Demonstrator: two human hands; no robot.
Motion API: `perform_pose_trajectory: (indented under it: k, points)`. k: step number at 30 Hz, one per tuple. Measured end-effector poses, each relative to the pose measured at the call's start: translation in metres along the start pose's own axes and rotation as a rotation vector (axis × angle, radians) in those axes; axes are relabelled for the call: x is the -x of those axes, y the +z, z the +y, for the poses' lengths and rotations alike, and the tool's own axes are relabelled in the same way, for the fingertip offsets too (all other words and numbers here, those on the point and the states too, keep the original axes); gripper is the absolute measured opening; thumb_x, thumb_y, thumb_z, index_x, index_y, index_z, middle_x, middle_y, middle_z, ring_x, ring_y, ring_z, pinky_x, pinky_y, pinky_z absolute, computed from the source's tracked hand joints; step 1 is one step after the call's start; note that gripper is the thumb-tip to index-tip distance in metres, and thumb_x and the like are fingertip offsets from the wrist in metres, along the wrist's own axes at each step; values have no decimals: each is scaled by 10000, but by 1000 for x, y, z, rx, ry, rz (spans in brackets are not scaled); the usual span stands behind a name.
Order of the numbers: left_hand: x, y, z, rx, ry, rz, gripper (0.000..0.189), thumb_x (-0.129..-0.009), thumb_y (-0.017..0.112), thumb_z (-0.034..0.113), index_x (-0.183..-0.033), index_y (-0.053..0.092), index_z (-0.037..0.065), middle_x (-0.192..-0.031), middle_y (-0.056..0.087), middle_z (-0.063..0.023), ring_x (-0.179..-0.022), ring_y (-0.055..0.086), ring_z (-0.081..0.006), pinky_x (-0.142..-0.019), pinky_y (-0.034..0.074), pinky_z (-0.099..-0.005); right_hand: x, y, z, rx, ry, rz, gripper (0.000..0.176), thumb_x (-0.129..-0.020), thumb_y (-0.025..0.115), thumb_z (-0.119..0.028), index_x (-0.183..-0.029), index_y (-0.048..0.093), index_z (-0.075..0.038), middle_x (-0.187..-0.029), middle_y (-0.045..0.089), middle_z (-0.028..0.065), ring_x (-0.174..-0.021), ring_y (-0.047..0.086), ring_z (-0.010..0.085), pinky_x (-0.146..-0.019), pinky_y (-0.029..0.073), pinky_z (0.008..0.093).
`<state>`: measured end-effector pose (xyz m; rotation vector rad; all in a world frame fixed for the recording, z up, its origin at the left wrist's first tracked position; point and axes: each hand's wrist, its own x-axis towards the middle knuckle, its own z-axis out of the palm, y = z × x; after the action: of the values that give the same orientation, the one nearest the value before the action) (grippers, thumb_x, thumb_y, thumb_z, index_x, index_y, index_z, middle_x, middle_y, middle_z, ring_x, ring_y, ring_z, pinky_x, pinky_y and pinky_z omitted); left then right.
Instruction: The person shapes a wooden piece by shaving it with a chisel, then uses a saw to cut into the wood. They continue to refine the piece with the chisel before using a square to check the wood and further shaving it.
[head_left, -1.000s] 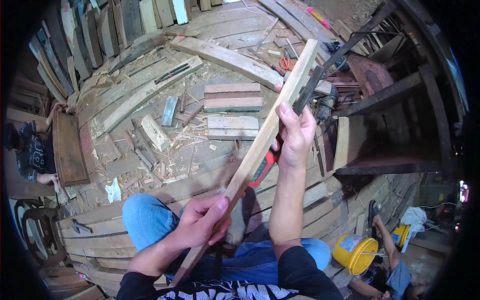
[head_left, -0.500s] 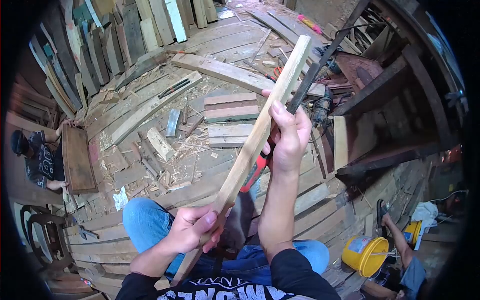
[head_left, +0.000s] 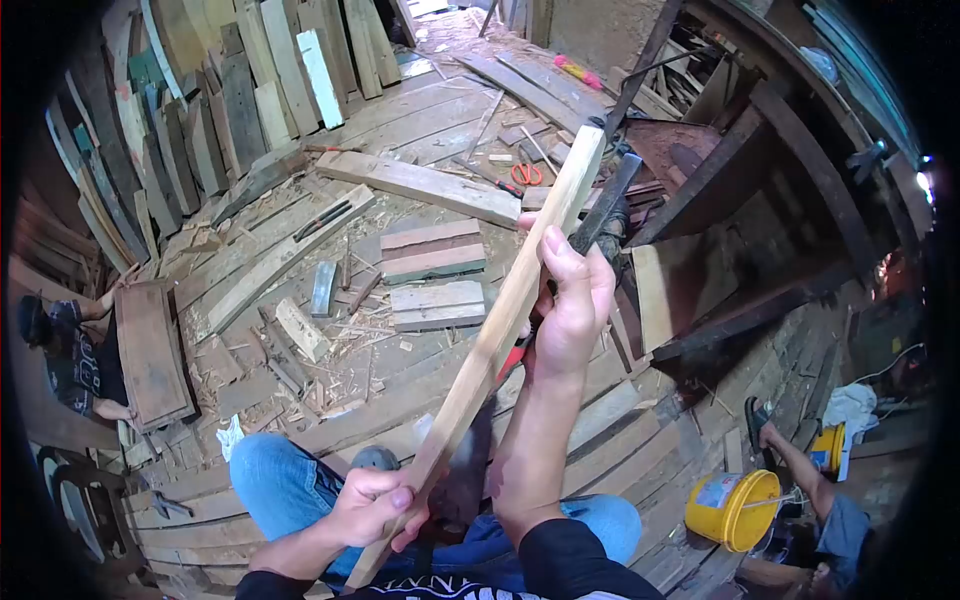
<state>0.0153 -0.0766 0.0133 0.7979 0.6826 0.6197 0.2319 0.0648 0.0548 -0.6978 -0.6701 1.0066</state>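
A long, pale wooden strip [head_left: 497,325] slants across the middle of the view, from my lap up to the right. My left hand [head_left: 375,508] is closed around its lower end, thumb on top. Higher up, my right hand [head_left: 572,300] grips the strip with the thumb along its side. The same hand also has a tool with a dark flat blade [head_left: 608,205] and a red handle, running beside the strip; its exact kind is hidden by the fingers.
Wood shavings and short blocks [head_left: 437,305] litter the plank floor. Boards [head_left: 240,120] lean at the back left. Orange-handled scissors [head_left: 526,174] lie ahead. At left a person [head_left: 75,350] holds a wooden panel [head_left: 152,350]. A dark wooden frame [head_left: 760,220] and yellow bucket [head_left: 730,510] stand right.
The strip's far end has dipped and shifted slightly left, both hands still on it. My view has turned, so the surroundings have slid. Less of the red handle shows.
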Motion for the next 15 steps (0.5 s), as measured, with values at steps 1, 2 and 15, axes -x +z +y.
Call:
perform_pose_trajectory:
  k: [1,2,15]
  points:
    - [1,0,-2,-2,2,-13,483,-974,495,284,-1310,445,-59,-670,549,-93,-471,517,-128,-437,420,-250,-1,-3,-2,1,-8,4,212,-869,601,-163,-967,616,25,-636,549,-7,-403,411,26,-329,267,189]
    - [3,1,-4,6,-4,-8,499,-967,507,289,-1309,442,-69,-667,551,-93,-480,527,-129,-430,414,-247,-1,-6,-5,-9,7,-5,211,-867,601,-157,-972,616,26,-649,556,-7,-423,423,24,-348,280,186]
    - [10,-1,-26,22,39,-102,525,-952,519,293,-1262,462,-126,-665,587,-107,-486,546,-122,-400,420,-238,1,-17,-24,-37,-41,28,214,-825,620,-124,-972,623,31,-750,590,0,-544,475,24,-472,338,165]
